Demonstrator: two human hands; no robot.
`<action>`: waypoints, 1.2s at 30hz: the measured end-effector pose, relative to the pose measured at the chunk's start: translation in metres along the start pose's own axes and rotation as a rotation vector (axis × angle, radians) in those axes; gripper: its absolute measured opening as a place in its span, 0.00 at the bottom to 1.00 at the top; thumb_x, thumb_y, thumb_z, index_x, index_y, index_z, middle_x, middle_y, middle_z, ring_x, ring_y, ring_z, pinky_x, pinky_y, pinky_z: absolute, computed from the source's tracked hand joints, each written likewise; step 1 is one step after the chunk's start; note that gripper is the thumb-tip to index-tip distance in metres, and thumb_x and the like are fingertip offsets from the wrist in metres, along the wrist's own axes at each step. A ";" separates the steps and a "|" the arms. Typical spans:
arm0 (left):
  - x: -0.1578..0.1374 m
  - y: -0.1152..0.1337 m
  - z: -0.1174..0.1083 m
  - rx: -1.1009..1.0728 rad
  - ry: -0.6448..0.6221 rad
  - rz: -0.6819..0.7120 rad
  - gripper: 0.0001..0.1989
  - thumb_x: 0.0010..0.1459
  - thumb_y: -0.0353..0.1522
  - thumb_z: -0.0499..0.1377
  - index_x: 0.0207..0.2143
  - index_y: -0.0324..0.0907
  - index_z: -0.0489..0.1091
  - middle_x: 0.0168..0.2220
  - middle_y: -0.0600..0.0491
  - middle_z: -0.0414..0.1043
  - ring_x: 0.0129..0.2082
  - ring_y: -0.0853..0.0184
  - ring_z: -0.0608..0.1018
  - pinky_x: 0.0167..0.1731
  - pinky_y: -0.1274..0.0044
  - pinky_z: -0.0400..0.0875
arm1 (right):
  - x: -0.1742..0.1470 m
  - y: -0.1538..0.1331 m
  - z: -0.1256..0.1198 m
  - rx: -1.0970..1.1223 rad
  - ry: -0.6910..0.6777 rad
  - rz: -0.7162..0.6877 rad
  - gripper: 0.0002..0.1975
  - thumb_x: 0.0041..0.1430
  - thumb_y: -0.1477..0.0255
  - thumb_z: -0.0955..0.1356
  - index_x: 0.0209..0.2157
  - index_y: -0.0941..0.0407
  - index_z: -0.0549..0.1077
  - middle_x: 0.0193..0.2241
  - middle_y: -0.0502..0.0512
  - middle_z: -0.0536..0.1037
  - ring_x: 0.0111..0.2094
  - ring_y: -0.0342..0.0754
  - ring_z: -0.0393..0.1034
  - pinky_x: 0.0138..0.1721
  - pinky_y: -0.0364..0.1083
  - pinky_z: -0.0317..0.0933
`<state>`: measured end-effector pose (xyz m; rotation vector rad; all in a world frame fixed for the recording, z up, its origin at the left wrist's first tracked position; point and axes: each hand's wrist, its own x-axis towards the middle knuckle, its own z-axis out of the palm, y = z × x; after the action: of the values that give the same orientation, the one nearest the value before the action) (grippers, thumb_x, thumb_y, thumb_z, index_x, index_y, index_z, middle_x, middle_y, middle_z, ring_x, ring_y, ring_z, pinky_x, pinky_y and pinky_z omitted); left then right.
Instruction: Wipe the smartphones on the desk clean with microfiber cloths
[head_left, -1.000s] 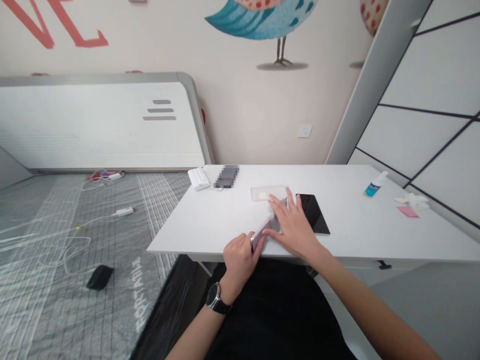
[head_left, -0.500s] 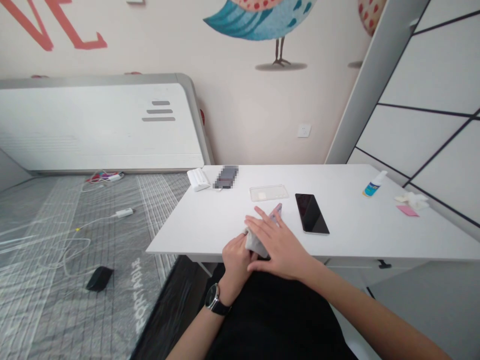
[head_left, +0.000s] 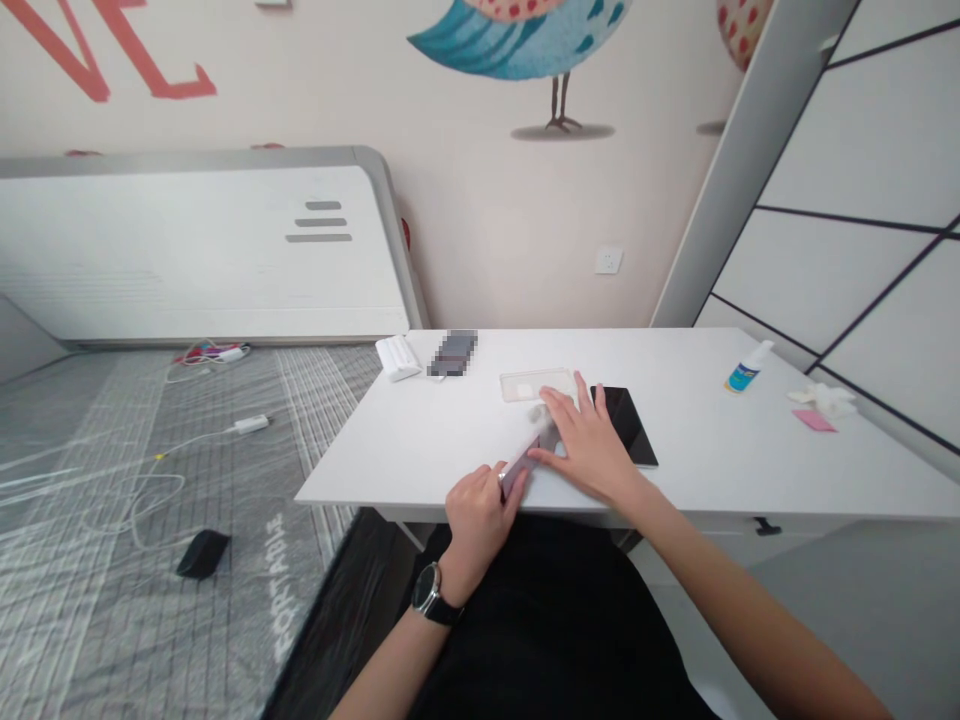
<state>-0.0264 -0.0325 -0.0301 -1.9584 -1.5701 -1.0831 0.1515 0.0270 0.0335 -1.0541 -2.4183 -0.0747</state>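
Note:
My left hand (head_left: 478,515) is closed around the near end of a slim pinkish-silver slab (head_left: 519,462), which looks like a phone or small tablet. The slab is tilted up over the front part of the white desk (head_left: 405,450). At its far end my right hand (head_left: 589,440) presses a small light-grey cloth (head_left: 537,412) against it, thumb on the near side and fingers reaching over. The cloth is mostly hidden by those fingers. Beyond the right hand lies a clear case (head_left: 517,386), and a black-screened tablet (head_left: 630,425) is partly covered by the hand.
A white box-like item (head_left: 397,358) and a blurred-out dark object (head_left: 453,354) stand at the back left. To the right are a spray bottle (head_left: 746,370), a pink piece (head_left: 814,420) and crumpled white tissue (head_left: 829,400). On the bed (head_left: 240,500) lie cables and a black item (head_left: 202,554).
My right hand has slid forward and right along the slab with the cloth, uncovering more of its near part. My left hand keeps its grip in about the same place.

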 end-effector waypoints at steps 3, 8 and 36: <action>0.000 0.000 0.000 -0.010 0.029 0.032 0.18 0.71 0.37 0.53 0.26 0.42 0.69 0.20 0.54 0.68 0.20 0.68 0.70 0.24 0.75 0.58 | -0.002 -0.006 -0.003 0.047 -0.073 -0.176 0.47 0.64 0.40 0.60 0.69 0.63 0.57 0.70 0.64 0.60 0.75 0.67 0.32 0.71 0.73 0.35; 0.000 0.001 0.000 -0.006 0.040 0.031 0.19 0.71 0.37 0.52 0.26 0.42 0.68 0.21 0.53 0.68 0.21 0.67 0.71 0.24 0.75 0.58 | -0.002 0.000 -0.005 0.049 -0.080 -0.173 0.45 0.67 0.41 0.56 0.70 0.62 0.55 0.70 0.64 0.61 0.74 0.65 0.37 0.71 0.72 0.34; -0.002 0.000 -0.001 -0.027 0.023 0.036 0.19 0.72 0.37 0.51 0.26 0.42 0.68 0.20 0.54 0.66 0.20 0.68 0.68 0.23 0.74 0.56 | -0.005 -0.003 0.003 0.063 -0.072 -0.254 0.43 0.66 0.42 0.59 0.68 0.61 0.61 0.70 0.59 0.60 0.75 0.65 0.36 0.72 0.69 0.35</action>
<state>-0.0266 -0.0342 -0.0313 -1.9766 -1.5102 -1.1140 0.1509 0.0225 0.0292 -0.7292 -2.5900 -0.0468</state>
